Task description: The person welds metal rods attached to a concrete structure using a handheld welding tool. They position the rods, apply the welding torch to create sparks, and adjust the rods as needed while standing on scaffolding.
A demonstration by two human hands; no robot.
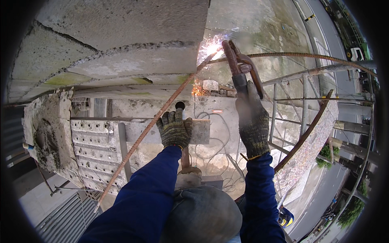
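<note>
My gloved right hand [253, 117] is closed round the handle of a welding electrode holder [233, 60]. Beyond its jaws, a bright arc [212, 47] throws sparks where a long rusty rebar [150, 129] meets another, curved rebar [312, 56] beside the concrete wall. My left hand [176, 129], in a dark knitted glove, appears to grip an upright metal pipe [180, 105] whose round dark end shows above the fingers. A flat grey plank or beam [198, 132] lies just under that hand. Glare hides the exact joint.
A block wall [121, 44] fills the upper left. Scaffold tubes [304, 105] and a curved rusty bar [304, 137] stand on the right, above a street. Cables [225, 129] lie coiled below. A perforated concrete-spattered panel [95, 150] is at left.
</note>
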